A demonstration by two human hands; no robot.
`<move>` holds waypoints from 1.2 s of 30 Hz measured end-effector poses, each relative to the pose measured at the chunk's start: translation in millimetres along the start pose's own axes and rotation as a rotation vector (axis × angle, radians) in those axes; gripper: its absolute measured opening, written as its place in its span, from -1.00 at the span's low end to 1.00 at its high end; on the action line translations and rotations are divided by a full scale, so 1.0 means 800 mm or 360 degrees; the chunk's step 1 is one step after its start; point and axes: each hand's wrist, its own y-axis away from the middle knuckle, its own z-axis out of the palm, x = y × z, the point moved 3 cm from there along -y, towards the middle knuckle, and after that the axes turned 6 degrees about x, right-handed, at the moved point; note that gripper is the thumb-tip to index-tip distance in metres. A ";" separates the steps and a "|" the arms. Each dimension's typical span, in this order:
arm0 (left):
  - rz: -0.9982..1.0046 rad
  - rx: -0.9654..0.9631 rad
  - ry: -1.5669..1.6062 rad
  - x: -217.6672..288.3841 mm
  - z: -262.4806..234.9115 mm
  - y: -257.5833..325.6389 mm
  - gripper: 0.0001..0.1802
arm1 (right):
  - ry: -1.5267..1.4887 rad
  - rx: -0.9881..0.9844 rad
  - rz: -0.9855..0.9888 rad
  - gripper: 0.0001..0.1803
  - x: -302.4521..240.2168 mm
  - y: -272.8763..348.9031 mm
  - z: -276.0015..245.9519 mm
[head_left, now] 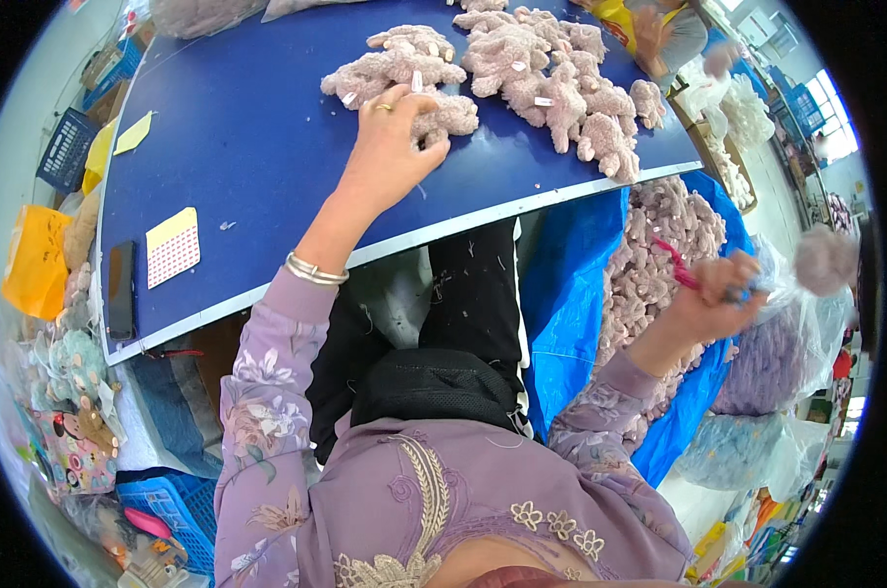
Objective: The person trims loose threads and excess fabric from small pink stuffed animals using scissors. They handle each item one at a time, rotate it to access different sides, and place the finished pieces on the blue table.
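Left hand point(390, 147) presses spread fingers on a pink plush toy point(442, 116) at the near edge of the pile on the blue surface point(257, 147); right hand point(718, 294) pinches red scissors point(677, 263); judgement: seat toy flat, blades aside.

Pink plush toys point(522, 73): fuzzy, dusty-pink, small white tags showing, heaped in loose pile on blue table, top centre of frame, spreading right toward table edge. Nearest toy point(443, 116) lies flat at pile's left end, touching left hand's fingers. Red-handled scissors point(681, 267): right of centre, gripped in right hand, handles sticking out up-left from fist, blades hidden. More pink plush point(649, 265) packed in blue sack under table edge, right of centre.
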 end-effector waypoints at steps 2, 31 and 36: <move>-0.0029 -0.0101 -0.0197 -0.017 0.029 0.002 -0.50 | 0.0531 0.0011 0.0272 -0.65 0.039 0.007 -0.032; -0.0111 0.0004 0.0043 0.043 -0.055 0.094 -0.45 | 0.1766 -0.0775 0.1049 -0.74 0.281 0.093 0.053; -0.0084 0.0346 0.0251 0.039 -0.059 0.108 -0.54 | 0.1684 -0.0666 0.0957 -0.77 0.279 0.104 0.061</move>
